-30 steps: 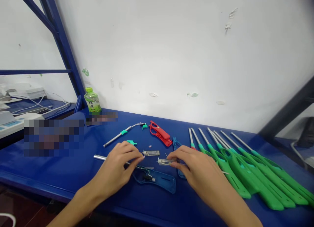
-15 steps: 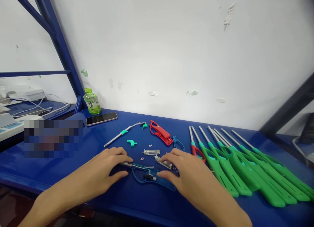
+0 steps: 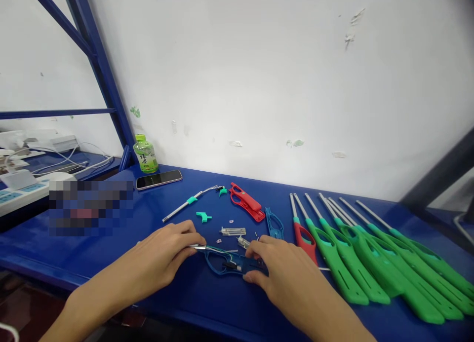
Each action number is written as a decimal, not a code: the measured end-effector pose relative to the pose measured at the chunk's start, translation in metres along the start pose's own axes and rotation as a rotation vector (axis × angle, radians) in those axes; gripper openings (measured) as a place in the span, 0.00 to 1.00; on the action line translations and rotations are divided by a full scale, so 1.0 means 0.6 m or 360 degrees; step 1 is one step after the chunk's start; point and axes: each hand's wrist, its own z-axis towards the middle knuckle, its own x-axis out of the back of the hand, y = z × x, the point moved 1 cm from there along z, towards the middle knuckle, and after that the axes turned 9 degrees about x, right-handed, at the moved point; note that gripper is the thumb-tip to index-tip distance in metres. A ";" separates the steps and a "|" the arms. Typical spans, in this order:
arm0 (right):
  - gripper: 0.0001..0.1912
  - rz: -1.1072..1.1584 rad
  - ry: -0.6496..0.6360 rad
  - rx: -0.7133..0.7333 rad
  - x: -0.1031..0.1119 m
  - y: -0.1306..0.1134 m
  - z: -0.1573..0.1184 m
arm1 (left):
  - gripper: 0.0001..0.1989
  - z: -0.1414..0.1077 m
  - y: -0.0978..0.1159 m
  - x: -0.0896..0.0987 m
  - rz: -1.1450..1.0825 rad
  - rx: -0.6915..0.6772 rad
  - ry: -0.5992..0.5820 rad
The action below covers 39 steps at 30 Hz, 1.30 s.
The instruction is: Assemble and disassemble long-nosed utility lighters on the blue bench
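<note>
A blue half-shell of a stick lighter handle lies open on the table in front of me, with wires and a small black part inside. My left hand pinches the metal lighter tube at the shell's left end. On the wide end of the shell, my right hand closes with thumb and fingers at opposite edges, covering much of it. Just beyond those fingers lies a clear fuel tank, partly hidden. Another clear tank rests behind it.
A red lighter shell, a blue shell piece, a green trigger and a loose metal tube lie behind. Several green lighters and a red one fill the right. A phone and bottle stand back left.
My left fingers and thumb have closed together on the metal tube. My right fingers have drawn in from over the clear tank onto the blue shell. The view has shifted slightly.
</note>
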 end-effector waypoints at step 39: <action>0.19 0.0054 -0.0153 -0.0005 0.016 -0.020 -0.021 | 0.17 -0.002 0.012 0.039 -0.0143 0.0018 0.0248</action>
